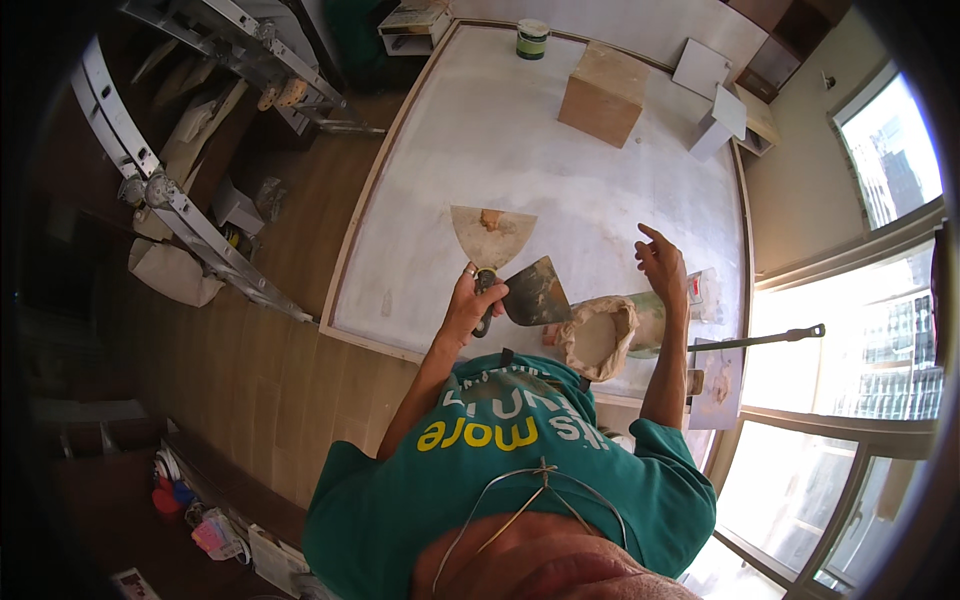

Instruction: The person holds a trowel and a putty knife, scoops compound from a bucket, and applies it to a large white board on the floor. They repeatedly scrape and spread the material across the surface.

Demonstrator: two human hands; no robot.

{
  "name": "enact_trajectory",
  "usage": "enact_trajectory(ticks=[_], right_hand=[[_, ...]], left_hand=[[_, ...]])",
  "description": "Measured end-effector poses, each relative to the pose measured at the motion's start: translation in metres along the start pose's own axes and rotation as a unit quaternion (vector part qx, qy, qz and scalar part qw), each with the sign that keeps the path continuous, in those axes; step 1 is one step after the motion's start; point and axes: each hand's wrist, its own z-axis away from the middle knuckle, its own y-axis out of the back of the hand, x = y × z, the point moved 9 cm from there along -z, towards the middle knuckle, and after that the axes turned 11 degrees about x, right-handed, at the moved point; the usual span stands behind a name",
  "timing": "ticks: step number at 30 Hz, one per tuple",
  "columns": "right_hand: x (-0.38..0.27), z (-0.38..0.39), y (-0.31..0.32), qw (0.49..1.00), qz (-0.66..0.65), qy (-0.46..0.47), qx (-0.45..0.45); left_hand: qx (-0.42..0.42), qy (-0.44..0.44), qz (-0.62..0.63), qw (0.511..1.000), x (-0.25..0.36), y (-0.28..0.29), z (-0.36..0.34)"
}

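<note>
My left hand (468, 306) is closed around the dark handle of a putty knife (492, 236). The knife's fan-shaped blade points away from me, and a brownish lump sits on it. A second, darker putty knife (538, 292), with a stained blade, angles to the right from the same hand. My right hand (661, 264) hovers over the pale board, empty, its index finger stretched out and the others loosely bent. Between my forearms, close to my body, stands a paper bag (598, 338) of pale powder with its top rolled down. A greenish container (648, 322) is partly hidden behind my right forearm.
The large whitish board (430, 170) has a brown rim. On it stand a cardboard box (603, 95), a green-and-white bucket (532, 40) and a white box-like piece (718, 122). A metal ladder (190, 225) stands at the left. A long dark rod (760, 340) reaches toward the windows.
</note>
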Motion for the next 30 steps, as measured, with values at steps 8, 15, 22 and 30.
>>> enact_trajectory(ticks=[8, 15, 22, 30], right_hand=[[0.079, 0.067, -0.109, 0.982, 0.104, -0.028, -0.154], [0.227, 0.177, -0.211, 0.947, 0.021, -0.219, -0.236], [0.316, 0.274, -0.221, 0.874, -0.286, -0.277, -0.277], [0.167, 0.223, -0.161, 0.855, -0.135, -0.106, -0.490]], left_hand=[[0.003, 0.008, -0.010, 1.000, 0.007, -0.002, 0.007], [0.009, 0.016, 0.032, 0.999, 0.002, -0.001, 0.008], [0.036, -0.004, 0.022, 0.999, 0.005, 0.004, 0.006], [0.022, -0.010, 0.021, 0.999, 0.005, 0.005, 0.004]])
